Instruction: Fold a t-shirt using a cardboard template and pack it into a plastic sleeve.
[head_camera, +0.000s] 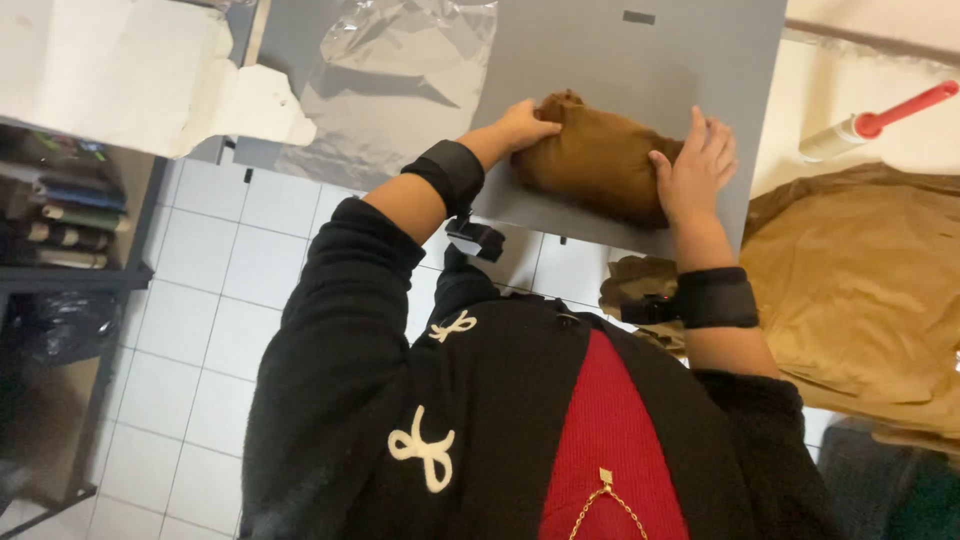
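Observation:
A folded brown cloth bundle (598, 160) lies on a grey board (640, 70) near its front edge. My left hand (525, 125) presses on the bundle's left end, fingers curled over it. On the bundle's right side rests my right hand (695, 165), fingers spread and laid flat on the cloth. Both wrists wear black bands, each with a small device clipped on.
A clear plastic sheet (400, 70) lies on the board's left part. A lint roller with a red handle (875, 125) sits at the right on a pale surface. Tan fabric (870, 290) is piled at the right. Shelves with books (60, 215) stand left over a white tiled floor (230, 290).

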